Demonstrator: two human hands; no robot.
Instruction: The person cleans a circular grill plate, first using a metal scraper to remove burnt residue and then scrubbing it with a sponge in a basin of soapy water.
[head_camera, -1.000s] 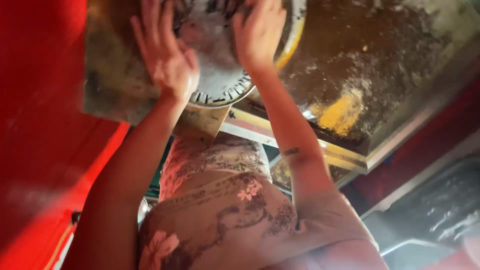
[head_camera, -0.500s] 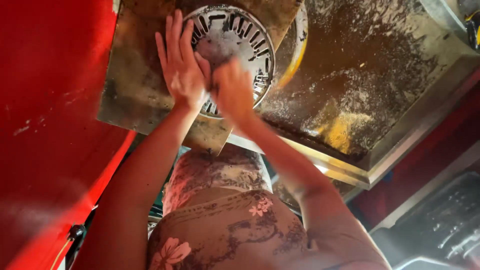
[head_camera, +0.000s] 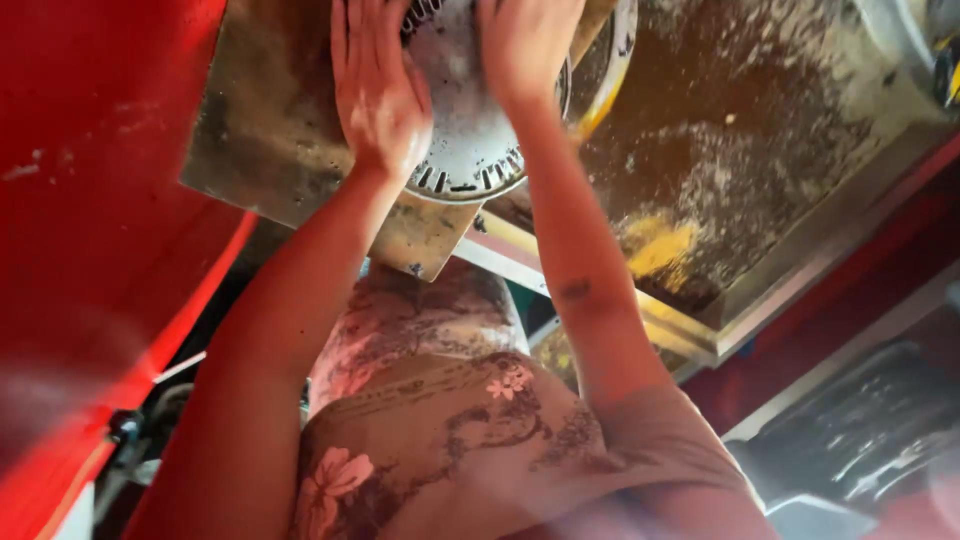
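Near the top edge of the view, your two hands rest on a round metal disc (head_camera: 470, 150) with slots cut around its rim. It lies flat on a worn, stained board (head_camera: 270, 150), close to the board's near corner, face up toward you. Being round, it has no long axis to speak of; its slotted rim shows at the near side, and its far part runs out of view.

Your left hand (head_camera: 378, 95) lies palm down over the disc's left side, fingers straight and close together, pointing away from you, the heel near the rim. Your right hand (head_camera: 525, 40) covers the disc's upper right part; its fingers run past the top edge, so you cannot tell whether they are spread or curled.

Just behind the disc a yellow curved rim (head_camera: 610, 80) shows. To the right lies a dusty brown surface (head_camera: 760, 150) with pale powder and a yellow patch (head_camera: 665, 245). A red panel (head_camera: 90, 200) fills the left side. Below, your patterned clothing (head_camera: 440, 420) with flowers fills the middle.
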